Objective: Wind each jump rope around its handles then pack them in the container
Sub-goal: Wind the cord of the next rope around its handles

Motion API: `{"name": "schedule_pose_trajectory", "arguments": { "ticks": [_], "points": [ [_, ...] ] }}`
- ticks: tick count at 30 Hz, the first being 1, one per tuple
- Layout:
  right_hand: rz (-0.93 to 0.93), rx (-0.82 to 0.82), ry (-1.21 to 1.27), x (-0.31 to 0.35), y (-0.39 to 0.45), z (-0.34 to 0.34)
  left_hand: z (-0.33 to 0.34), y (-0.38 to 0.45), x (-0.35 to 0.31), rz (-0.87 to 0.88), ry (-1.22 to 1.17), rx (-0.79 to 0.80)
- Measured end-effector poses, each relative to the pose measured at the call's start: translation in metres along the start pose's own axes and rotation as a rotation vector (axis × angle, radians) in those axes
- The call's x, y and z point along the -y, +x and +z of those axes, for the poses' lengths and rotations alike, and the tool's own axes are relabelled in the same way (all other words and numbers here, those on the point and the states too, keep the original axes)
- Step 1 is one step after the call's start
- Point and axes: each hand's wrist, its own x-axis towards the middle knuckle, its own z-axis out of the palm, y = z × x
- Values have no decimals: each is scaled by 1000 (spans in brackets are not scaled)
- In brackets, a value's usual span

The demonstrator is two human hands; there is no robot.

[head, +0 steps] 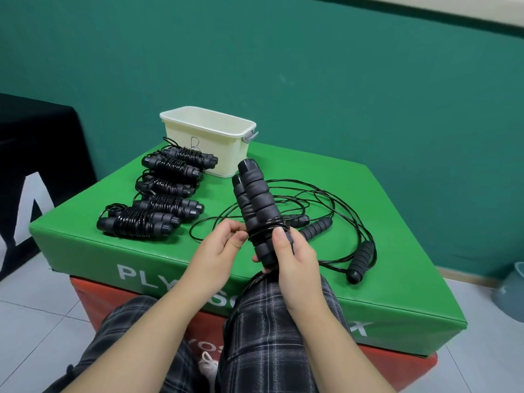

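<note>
While you've only got the head view to go on, it shows plenty: you're abt halfway thru the winding and packing hasn't started. Your right hand (289, 259) grips the pair of handles (255, 205) held together and tilted up over the near edge of the green plyo box (397, 251), thumb laid across the front w/ fingers curled behind. A few turns of black cord (265, 226) sit round the lower part of that pair, so this rope is just begun; most of its length trails loose across the box top to the right. Your left hand (218, 248) is just beside the handles, fingertips pinching the cord where it feeds into the wraps. Done so far: five wound bundles (158, 194) lie in a row on the left side of the box top, each w/ cord coiled round its handles. Left to do, by my read: finish this rope, then wind at least one more, since loose handles (360, 260) lie in the tangle at right, near the box's right edge; can't tell exactly how many ropes are in that tangle. The cream container (224, 154) stands at the far edge, just beyond the bundles, and what shows of its inside has no rope in it, so all bundles still need packing.
</note>
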Motion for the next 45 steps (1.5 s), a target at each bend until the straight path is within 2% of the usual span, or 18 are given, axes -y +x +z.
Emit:
{"name": "schedule_pose_trajectory", "arguments": {
  "ticks": [5,9,12,17,21,25,28,31,34,37,42,45],
  "points": [
    [-13,-37,-49,-3,1,1,-3,-6,-19,64,17,66],
    [11,-101,-91,-3,3,2,-14,1,-9,47,175,-14],
    [36,-106,-78,-1,2,5,-16,8,-1,8,228,-11],
    [54,-63,-28,2,0,4,-4,8,0,-90,103,45],
    [68,-45,72,5,0,2,-4,7,-4,-168,-113,123],
    [33,-53,-56,3,4,3,-8,-3,-6,-250,-184,117],
    [-73,-102,-232,-3,7,6,-7,-4,-12,-235,-176,-53],
    [-215,-167,-382,-5,6,7,-6,-5,-17,-168,-40,-161],
    [-214,-89,-479,-2,3,7,-7,-6,-17,-125,-13,-228],
    [-153,46,-618,-2,2,9,-8,-8,-20,-51,22,-229],
    [-122,33,-678,-4,5,9,-10,-9,-19,13,25,-197],
    [-75,6,-655,-4,7,8,-10,-10,-16,53,36,-117]
  ]
}}
